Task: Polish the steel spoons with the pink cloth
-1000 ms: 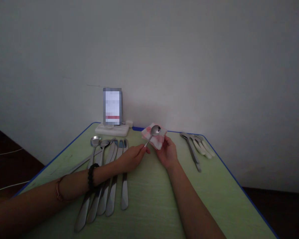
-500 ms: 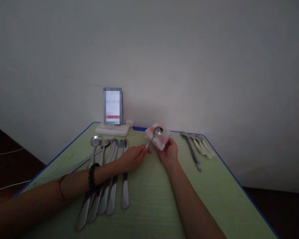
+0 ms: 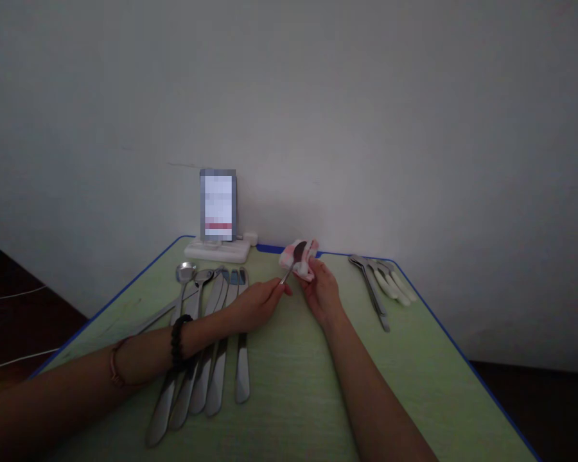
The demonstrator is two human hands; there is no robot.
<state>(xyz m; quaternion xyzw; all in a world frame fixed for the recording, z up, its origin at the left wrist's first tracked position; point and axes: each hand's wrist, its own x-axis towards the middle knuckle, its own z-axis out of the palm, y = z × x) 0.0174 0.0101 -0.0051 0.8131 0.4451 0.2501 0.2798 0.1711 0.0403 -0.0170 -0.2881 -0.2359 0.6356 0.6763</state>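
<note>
At centre frame, over the green table (image 3: pixel 293 391), the left hand (image 3: pixel 255 305) pinches the spoon (image 3: pixel 287 276) by its handle end. The right hand (image 3: pixel 324 292) has closed its fingers, folding the pink-and-white cloth (image 3: pixel 304 264) around the bowl, which lay bare 0.5 s ago, so the bowl is mostly covered.

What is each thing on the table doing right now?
spoon, held tilted, bowl covered.
cloth, bunched round the spoon's bowl.
left hand, pinching the spoon's handle.
right hand, closed on the cloth.
left cutlery, lying flat in a row.
right cutlery, lying flat together.
phone, upright on its stand, screen lit.
</note>
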